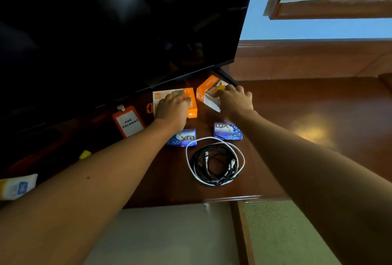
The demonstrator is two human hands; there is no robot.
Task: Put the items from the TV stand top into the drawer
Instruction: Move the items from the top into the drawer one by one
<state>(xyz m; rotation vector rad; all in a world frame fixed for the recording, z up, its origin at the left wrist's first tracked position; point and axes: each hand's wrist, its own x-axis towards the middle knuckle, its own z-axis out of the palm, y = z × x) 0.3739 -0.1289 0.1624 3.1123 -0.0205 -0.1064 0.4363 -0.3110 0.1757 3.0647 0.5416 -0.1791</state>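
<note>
Two orange boxes sit at the far side of the stand top (297, 116), just under the TV (106, 31): the left hand (172, 108) lies flat on the left box (192, 103) with fingers curled over its far edge, and the right hand (235, 100) wraps its fingers over the tipped right box (206, 88). I cannot tell if either box is lifted yet. They look like light, stiff cardboard that could crush, so hold them by the long sides; nearer lie two soap bars (228, 131), a loose floppy cable coil (215, 160) and a badge (129, 122).
</note>
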